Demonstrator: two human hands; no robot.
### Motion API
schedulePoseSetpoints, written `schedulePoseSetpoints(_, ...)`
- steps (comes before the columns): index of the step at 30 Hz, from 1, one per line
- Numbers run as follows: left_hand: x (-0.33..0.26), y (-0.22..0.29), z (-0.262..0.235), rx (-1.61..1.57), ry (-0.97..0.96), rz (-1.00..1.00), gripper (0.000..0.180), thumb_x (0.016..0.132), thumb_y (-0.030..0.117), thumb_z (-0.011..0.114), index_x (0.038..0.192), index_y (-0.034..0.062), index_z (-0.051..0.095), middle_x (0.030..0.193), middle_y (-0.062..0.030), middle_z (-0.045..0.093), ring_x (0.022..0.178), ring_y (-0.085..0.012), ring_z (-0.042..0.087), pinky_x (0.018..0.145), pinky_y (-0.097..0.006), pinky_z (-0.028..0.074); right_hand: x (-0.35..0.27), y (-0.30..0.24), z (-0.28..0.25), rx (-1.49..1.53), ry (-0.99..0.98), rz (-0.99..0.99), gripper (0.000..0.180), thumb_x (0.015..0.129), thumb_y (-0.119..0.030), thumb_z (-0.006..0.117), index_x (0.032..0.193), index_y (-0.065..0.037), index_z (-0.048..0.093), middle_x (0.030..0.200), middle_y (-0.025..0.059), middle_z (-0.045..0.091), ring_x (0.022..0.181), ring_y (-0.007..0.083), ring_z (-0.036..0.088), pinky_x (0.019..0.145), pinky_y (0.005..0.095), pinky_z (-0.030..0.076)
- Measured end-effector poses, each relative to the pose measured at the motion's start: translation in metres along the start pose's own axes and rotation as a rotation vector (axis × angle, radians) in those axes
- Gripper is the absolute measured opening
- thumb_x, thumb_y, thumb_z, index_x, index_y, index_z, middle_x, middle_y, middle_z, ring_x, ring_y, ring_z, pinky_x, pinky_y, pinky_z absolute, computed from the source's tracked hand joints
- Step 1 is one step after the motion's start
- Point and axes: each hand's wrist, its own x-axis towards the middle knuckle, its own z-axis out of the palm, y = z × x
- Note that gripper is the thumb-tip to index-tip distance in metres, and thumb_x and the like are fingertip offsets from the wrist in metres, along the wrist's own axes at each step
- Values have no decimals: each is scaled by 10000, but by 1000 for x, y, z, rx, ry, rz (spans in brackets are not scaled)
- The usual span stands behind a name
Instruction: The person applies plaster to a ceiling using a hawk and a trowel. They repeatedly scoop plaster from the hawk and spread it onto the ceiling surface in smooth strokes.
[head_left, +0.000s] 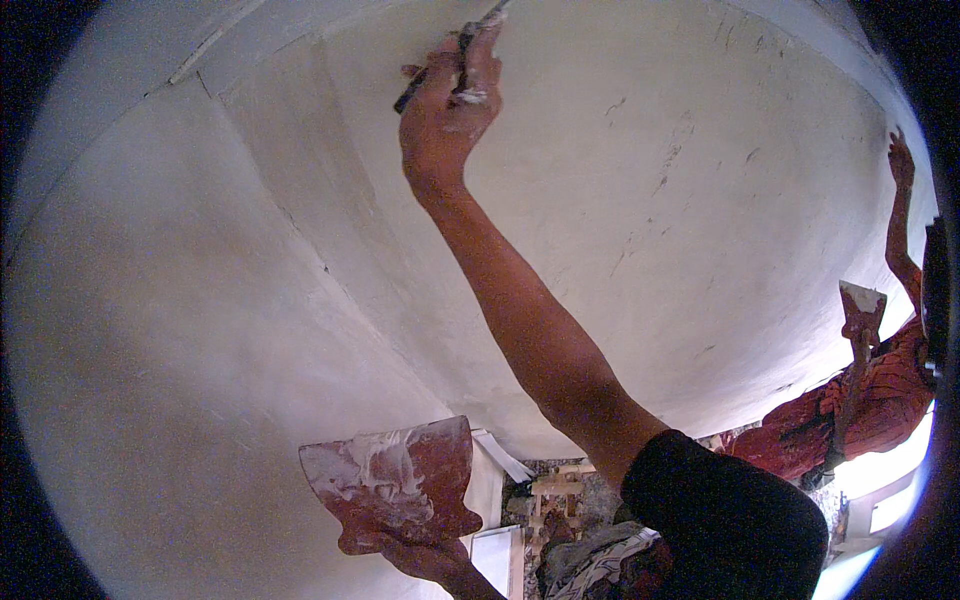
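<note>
My right hand is raised high at the wall, its fingers closed round a thin, dark-edged putty knife. White paste smears its fingers. The blade is seen nearly edge-on, so I cannot tell whether it touches the wall. Low in the picture, my left hand grips the underside of a wide red putty board. White putty is spread over the board's upper face. This board is apart from the wall corner behind it.
A second person in red clothes stands at the right, one hand raised to the wall and a similar red board in the other. A wall corner runs down the left. Below lie wooden slats and rubble.
</note>
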Motion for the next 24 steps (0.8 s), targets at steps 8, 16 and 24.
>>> schedulePoseSetpoints(8, 0, -3, 2, -44, -46, 4, 783, 917, 582, 467, 1448, 47, 255, 1462, -150, 324, 1328, -352, 354, 1102, -533, 339, -42, 12, 12, -32, -159, -10, 381, 964, -64, 474, 1329, 43, 465, 899, 94, 523, 721, 121, 548, 588, 261, 558)
schedulePoseSetpoints(16, 2, 2, 2, 24, -4, 17, 764, 928, 590, 432, 1439, 47, 266, 1451, -153, 330, 1318, -357, 366, 1101, -535, 337, -26, -22, -41, 0, -189, 152, 447, 931, -28, 481, 1371, 25, 430, 940, 143, 614, 648, 171, 572, 704, 340, 526)
schedulePoseSetpoints(24, 5, 10, 5, -56, -38, -20, 727, 957, 574, 364, 1451, 52, 251, 1466, -162, 317, 1340, -354, 339, 1119, -520, 308, 17, -22, -39, 8, -76, 92, 202, 968, -122, 523, 1089, 31, 577, 824, 44, 540, 686, 96, 567, 636, 293, 582)
